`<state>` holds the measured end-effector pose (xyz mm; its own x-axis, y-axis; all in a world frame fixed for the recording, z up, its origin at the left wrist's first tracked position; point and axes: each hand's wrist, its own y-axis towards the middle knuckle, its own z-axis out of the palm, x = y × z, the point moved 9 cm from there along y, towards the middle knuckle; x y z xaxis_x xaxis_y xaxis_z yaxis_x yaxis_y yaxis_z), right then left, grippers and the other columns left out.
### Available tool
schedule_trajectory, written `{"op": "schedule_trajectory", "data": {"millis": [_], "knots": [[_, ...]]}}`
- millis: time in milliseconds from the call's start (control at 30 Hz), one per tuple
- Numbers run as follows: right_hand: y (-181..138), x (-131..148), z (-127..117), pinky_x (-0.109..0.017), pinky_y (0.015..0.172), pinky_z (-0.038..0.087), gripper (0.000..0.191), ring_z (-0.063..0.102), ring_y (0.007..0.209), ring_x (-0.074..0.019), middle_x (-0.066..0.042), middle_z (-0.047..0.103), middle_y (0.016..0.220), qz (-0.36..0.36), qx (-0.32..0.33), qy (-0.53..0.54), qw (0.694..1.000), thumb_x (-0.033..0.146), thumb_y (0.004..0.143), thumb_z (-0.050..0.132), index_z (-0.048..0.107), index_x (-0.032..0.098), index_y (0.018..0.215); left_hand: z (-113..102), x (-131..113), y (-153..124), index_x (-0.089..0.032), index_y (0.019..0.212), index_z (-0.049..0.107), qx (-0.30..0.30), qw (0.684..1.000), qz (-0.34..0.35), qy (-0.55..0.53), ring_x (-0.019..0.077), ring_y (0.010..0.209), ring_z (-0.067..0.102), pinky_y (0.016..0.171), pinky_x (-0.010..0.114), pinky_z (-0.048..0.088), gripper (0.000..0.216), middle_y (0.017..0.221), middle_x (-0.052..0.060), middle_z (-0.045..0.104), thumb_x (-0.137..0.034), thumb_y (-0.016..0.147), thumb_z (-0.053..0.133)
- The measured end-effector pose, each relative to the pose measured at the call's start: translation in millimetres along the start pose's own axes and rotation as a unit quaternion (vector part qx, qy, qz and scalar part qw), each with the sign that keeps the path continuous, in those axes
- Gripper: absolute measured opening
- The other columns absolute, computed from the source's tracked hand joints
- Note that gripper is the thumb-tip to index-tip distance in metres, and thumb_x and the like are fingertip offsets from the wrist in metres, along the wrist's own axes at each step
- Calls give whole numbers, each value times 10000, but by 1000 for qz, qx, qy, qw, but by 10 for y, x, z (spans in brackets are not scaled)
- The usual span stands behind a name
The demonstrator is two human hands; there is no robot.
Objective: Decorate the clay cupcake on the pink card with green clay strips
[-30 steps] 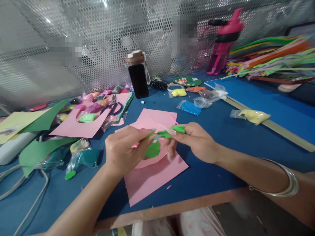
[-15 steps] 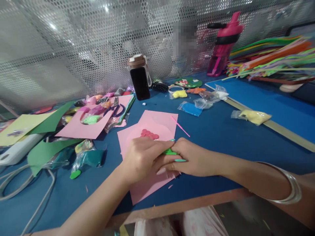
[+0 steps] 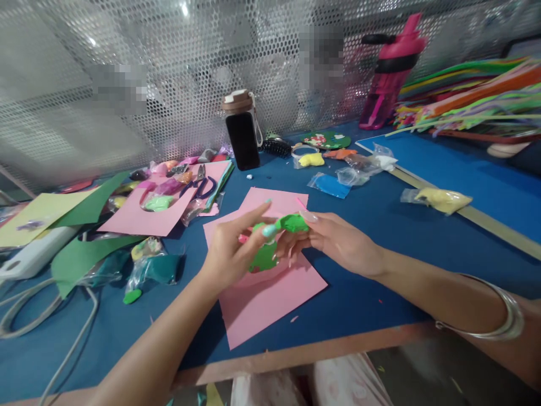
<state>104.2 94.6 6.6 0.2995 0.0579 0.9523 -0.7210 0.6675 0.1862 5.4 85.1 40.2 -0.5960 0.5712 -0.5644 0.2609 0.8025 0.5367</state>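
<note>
Above the pink paper, both hands are at a piece of bright green modelling clay. My right hand pinches its right part between thumb and fingers. My left hand has its thumb on the clay's narrow left end, with the index finger stretched out above. Below my fingers, a flatter green clay patch lies on the paper. The red clay discs on the paper are mostly hidden behind my left hand. A thin pink stick shows just behind my right hand.
Bagged clay, cut paper and dark-handled pliers crowd the left. A tumbler with a black phone against it stands at the back. A pink bottle and pipe cleaners stand back right. A small green disc and a cable lie front left.
My hands have risen slightly and moved apart from being pressed together. The green clay now shows between them, and a green patch on the paper has come into view.
</note>
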Motion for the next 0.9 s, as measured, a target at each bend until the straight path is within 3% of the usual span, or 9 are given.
{"op": "schedule_trajectory", "data": {"millis": [67,167,267,400,533,633,733,900], "knots": [[-1,6,50,-297,699,500,413,624,745,-158,-77,660,815,-1,21,-2,1000,466,879,447,628,102,950,78,-120,-28,-139,1074,626,32,998,55,16,105,604,623,555,183,481,334,794,46,711,-366,857,513],[0,2,90,-302,777,494,292,629,815,-158,-64,666,843,21,17,-27,999,381,840,555,636,107,901,1,-294,-99,-130,957,659,-37,983,148,106,98,528,587,503,183,445,249,642,32,674,-323,840,555],[-18,-34,143,-274,788,476,264,617,815,-139,-34,651,794,52,20,-71,996,370,831,564,631,114,834,-42,-436,-187,-129,1030,624,-98,953,226,174,114,554,612,524,200,460,303,667,37,678,-347,827,571],[-90,-131,274,-220,623,445,250,547,682,-109,8,578,719,88,74,-173,978,368,790,614,598,120,825,16,-539,-217,-144,1134,556,-94,943,251,198,112,617,635,561,203,478,301,762,31,698,-261,861,504],[-126,-23,368,-222,778,438,153,543,888,-124,-19,594,935,29,110,-254,960,266,851,545,584,141,930,163,-681,-275,-133,1036,598,-11,935,311,173,128,718,649,612,230,496,266,897,63,698,-249,911,393],[-120,-10,263,-200,608,449,203,573,698,-115,-6,597,721,57,85,-297,949,323,828,570,581,132,759,127,-729,-301,-95,977,616,-23,927,331,177,149,749,660,636,248,514,298,880,84,703,-297,912,407],[-124,-72,159,-184,453,407,348,540,480,-94,16,541,518,118,74,-263,955,422,815,559,521,137,620,99,-733,-289,-84,927,632,-36,924,326,197,143,724,665,624,236,515,209,858,78,709,-240,866,506],[-58,-18,10,-156,379,342,418,467,369,-58,35,485,425,87,31,-225,970,470,825,530,466,148,567,-31,-715,-244,-113,780,636,-87,924,311,206,107,568,638,542,194,486,52,657,26,695,-164,780,630]]}}
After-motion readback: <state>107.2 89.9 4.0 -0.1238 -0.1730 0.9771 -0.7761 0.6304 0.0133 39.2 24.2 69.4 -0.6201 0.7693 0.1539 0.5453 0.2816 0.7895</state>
